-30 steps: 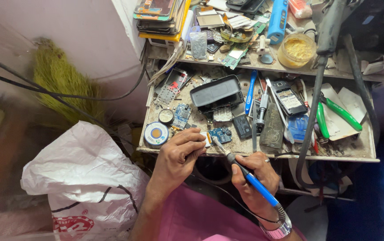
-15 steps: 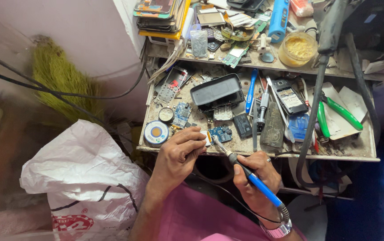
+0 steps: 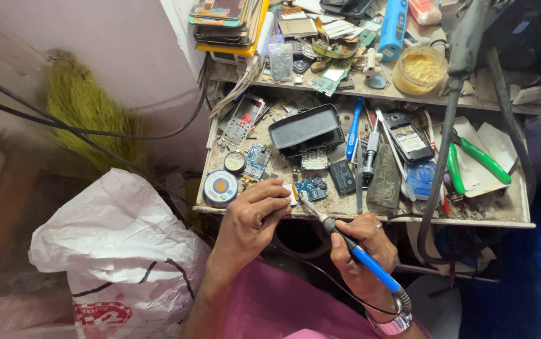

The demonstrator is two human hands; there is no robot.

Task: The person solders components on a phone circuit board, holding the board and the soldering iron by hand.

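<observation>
The soldering iron [image 3: 358, 254] has a blue handle and a dark collar ahead of a thin metal tip. It lies slanted, tip up and to the left, its cable trailing off the lower end. The tip meets a small white part [image 3: 292, 196] at the front edge of the surface [image 3: 471, 210], just left of a little blue circuit board [image 3: 311, 188] lying flat there.
</observation>
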